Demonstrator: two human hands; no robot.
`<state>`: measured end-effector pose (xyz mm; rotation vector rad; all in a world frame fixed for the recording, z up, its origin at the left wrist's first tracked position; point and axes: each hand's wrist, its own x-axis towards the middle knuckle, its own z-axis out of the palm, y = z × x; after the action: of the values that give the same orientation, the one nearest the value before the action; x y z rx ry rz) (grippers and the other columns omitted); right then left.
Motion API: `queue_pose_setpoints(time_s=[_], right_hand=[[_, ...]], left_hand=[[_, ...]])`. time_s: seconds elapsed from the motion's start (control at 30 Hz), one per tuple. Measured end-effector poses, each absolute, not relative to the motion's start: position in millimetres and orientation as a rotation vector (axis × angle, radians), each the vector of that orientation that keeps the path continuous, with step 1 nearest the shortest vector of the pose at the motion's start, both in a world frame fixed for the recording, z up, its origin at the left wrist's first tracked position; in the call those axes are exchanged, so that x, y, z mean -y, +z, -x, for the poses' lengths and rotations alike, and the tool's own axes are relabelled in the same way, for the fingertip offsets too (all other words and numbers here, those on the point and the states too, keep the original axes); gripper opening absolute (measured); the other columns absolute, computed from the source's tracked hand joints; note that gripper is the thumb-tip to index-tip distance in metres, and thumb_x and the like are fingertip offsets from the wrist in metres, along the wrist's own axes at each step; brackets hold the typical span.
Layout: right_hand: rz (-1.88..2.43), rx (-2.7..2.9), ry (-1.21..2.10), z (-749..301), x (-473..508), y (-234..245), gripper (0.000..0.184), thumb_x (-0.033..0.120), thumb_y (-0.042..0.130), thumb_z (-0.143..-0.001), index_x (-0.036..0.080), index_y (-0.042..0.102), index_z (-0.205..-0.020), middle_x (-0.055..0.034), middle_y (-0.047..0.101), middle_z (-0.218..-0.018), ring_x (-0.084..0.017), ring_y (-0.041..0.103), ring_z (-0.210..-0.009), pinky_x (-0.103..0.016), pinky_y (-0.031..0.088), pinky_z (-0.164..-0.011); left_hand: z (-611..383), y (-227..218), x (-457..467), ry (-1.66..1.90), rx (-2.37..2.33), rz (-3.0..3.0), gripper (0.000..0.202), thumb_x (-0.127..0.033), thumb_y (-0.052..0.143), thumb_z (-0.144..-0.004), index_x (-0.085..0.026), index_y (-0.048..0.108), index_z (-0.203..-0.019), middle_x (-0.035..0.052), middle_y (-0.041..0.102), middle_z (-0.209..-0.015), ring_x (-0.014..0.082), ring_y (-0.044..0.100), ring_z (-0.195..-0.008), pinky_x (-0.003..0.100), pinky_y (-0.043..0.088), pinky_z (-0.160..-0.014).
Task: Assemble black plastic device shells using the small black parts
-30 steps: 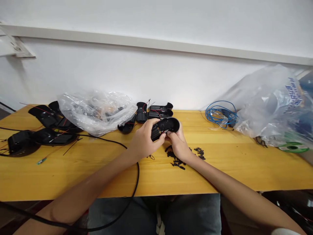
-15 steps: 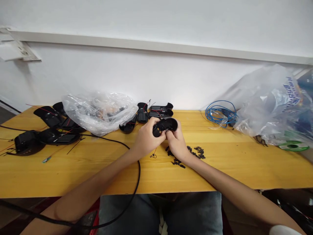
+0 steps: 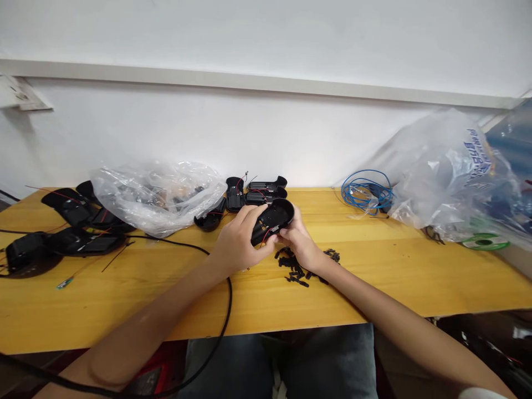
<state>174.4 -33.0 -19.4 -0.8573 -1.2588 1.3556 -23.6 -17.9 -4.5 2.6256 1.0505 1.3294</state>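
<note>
Between both hands, just above the table, is a black curved plastic housing (image 3: 283, 211) with a rounded cup end and a red wire inside. My left hand (image 3: 238, 239) wraps round its left side, thumb along the near edge. My right hand (image 3: 300, 239) grips the cup end from the right, its fingers bent near the inner parts; some fingertips are hidden behind the housing. Below and beside my right hand lies a scatter of small black plastic pieces (image 3: 296, 271). Similar housings (image 3: 266, 188) with wires rest behind, near the wall.
More black housings (image 3: 89, 242) lie at the left beside a clear plastic bag (image 3: 158, 194). A black cable (image 3: 228, 310) loops over the table's front edge. Coiled blue cable (image 3: 366, 191), a large plastic bag (image 3: 449, 166) and a green spool (image 3: 485, 242) are at the right.
The housing has tilted in my hands, so its inside and red wire show more. My right hand's fingers have shifted along the rim. The whole view has moved slightly.
</note>
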Motion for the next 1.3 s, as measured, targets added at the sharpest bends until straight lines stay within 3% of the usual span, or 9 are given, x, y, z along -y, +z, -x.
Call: queue_pose_setpoints(time_s=[0.17,0.27,0.33,0.5,0.67,0.83,1.0,1.17,1.3], right_hand=[[0.828,1.469,1.270,-178.0,33.9,-16.0,0.071,0.049,0.063,-0.097,0.036,0.039,-0.162,-0.0067,0.053,-0.162,-0.031,0.061,-0.135,-0.053,0.060,-0.112],[0.810,1.597,1.083,-179.2,33.2,-12.4,0.069,0.064,0.053,-0.109,0.032,0.037,-0.167,-0.0086,0.041,-0.177,-0.031,0.037,-0.165,-0.055,0.033,-0.138],[0.828,1.607,0.990,-177.4,32.1,-12.8,0.071,0.072,0.048,-0.111,0.029,0.039,-0.167,-0.0101,0.042,-0.178,-0.029,0.032,-0.169,-0.054,0.024,-0.142],[0.825,1.429,0.934,-175.4,17.5,-15.2,0.064,0.070,0.060,-0.106,0.029,0.050,-0.153,-0.0123,0.062,-0.159,-0.029,0.056,-0.151,-0.052,0.042,-0.133],[0.933,1.242,0.770,-227.5,-12.9,13.0,0.060,0.063,0.057,-0.104,0.028,0.051,-0.152,-0.0132,0.073,-0.133,-0.030,0.076,-0.110,-0.052,0.061,-0.105],[1.312,1.823,0.295,-309.4,-17.7,47.2,0.047,0.051,0.065,-0.097,0.022,0.071,-0.133,-0.0136,0.076,-0.127,-0.035,0.071,-0.115,-0.051,0.055,-0.108],[1.637,2.193,0.333,-338.0,-14.1,52.6,0.037,0.038,0.062,-0.094,0.018,0.076,-0.122,-0.0141,0.079,-0.124,-0.034,0.073,-0.114,-0.042,0.054,-0.102],[1.970,2.207,0.561,-341.0,-21.9,44.0,0.034,0.029,0.072,-0.089,0.022,0.081,-0.120,-0.0101,0.084,-0.120,-0.031,0.078,-0.105,-0.035,0.058,-0.087],[2.046,2.213,0.511,-344.5,-27.1,35.0,0.038,0.031,0.077,-0.089,0.023,0.082,-0.126,-0.0137,0.081,-0.128,-0.036,0.075,-0.120,-0.040,0.058,-0.102]], left_hand=[[25.6,-1.9,15.6,1.330,-1.072,-2.564,0.053,-0.029,0.074,-0.092,-0.022,0.063,-0.143,0.0125,0.076,-0.130,0.0301,0.077,-0.121,0.041,0.065,-0.104],[23.1,-0.4,14.0,1.347,-1.091,-2.407,0.044,-0.031,0.075,-0.091,-0.023,0.069,-0.135,0.0102,0.079,-0.121,0.0288,0.078,-0.114,0.042,0.064,-0.104],[20.8,0.1,13.3,1.345,-1.086,-2.326,0.041,-0.033,0.075,-0.092,-0.024,0.071,-0.131,0.0089,0.079,-0.118,0.0278,0.078,-0.110,0.042,0.064,-0.102],[24.1,-0.2,11.4,1.157,-1.003,-2.271,0.038,-0.040,0.060,-0.106,-0.023,0.070,-0.138,0.0120,0.077,-0.134,0.0287,0.075,-0.123,0.044,0.061,-0.110],[35.5,-4.3,-4.4,1.053,-1.126,-2.447,0.048,-0.045,0.050,-0.112,-0.017,0.064,-0.148,0.0176,0.070,-0.149,0.0341,0.064,-0.142,0.055,0.050,-0.125],[31.3,-0.6,-46.3,0.749,-1.367,-2.806,0.065,-0.041,0.060,-0.104,-0.009,0.053,-0.161,0.0254,0.061,-0.160,0.0440,0.054,-0.150,0.064,0.049,-0.121],[13.4,1.9,-79.8,0.558,-1.318,-2.991,0.065,-0.027,0.059,-0.098,-0.012,0.057,-0.161,0.0227,0.062,-0.162,0.0435,0.054,-0.148,0.062,0.048,-0.120],[4.1,-4.2,-82.5,0.584,-1.242,-2.969,0.046,-0.022,0.055,-0.097,-0.021,0.077,-0.137,0.0167,0.079,-0.137,0.0377,0.066,-0.126,0.057,0.052,-0.111],[4.6,-4.6,-80.6,0.648,-1.175,-2.986,0.030,-0.020,0.053,-0.099,-0.021,0.082,-0.106,0.0186,0.081,-0.117,0.0382,0.066,-0.119,0.058,0.051,-0.107]])
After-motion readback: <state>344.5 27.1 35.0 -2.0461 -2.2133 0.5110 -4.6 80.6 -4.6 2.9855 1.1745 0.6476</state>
